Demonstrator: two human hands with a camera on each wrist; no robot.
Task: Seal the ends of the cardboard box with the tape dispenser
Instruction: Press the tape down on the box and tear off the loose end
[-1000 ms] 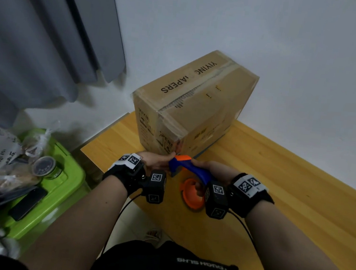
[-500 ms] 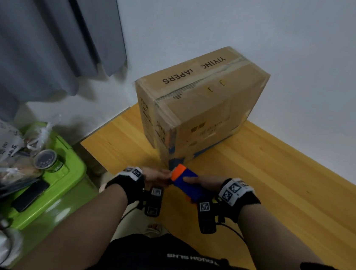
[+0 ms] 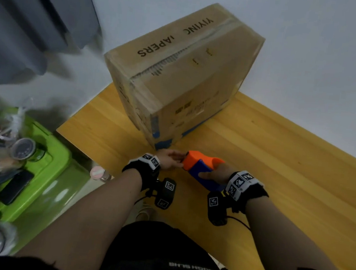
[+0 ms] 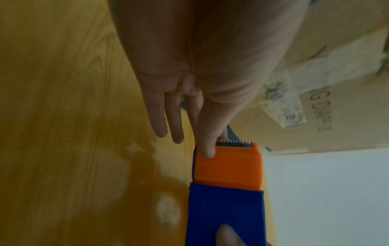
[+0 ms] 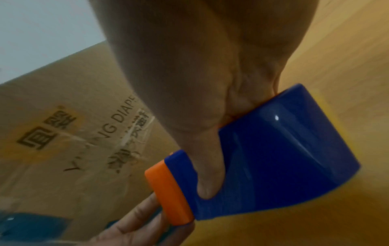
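Note:
A taped cardboard box [image 3: 190, 80] stands on the wooden table [image 3: 279, 168] against the wall, one corner towards me, with blue tape [image 3: 162, 143] at its near bottom corner. Just in front of that corner I hold a blue and orange tape dispenser [image 3: 201, 171]. My right hand [image 3: 221, 173] grips its blue body [image 5: 273, 158], thumb lying across the top. My left hand [image 3: 169, 159] pinches the orange front end [image 4: 227, 166] by the toothed blade, thumb on top and two fingers [image 4: 176, 126] stretched out. I cannot make out any tape strip.
A green bin [image 3: 47, 164] left of the table holds plastic bags, a jar [image 3: 23, 148] and a dark phone [image 3: 14, 187]. A grey curtain [image 3: 30, 18] hangs at the upper left. The table's left edge [image 3: 81, 119] runs close to the box.
The dispenser has turned so its orange roll side no longer shows. Both hands have stayed on it by the box's near corner. The view has drawn closer to the box.

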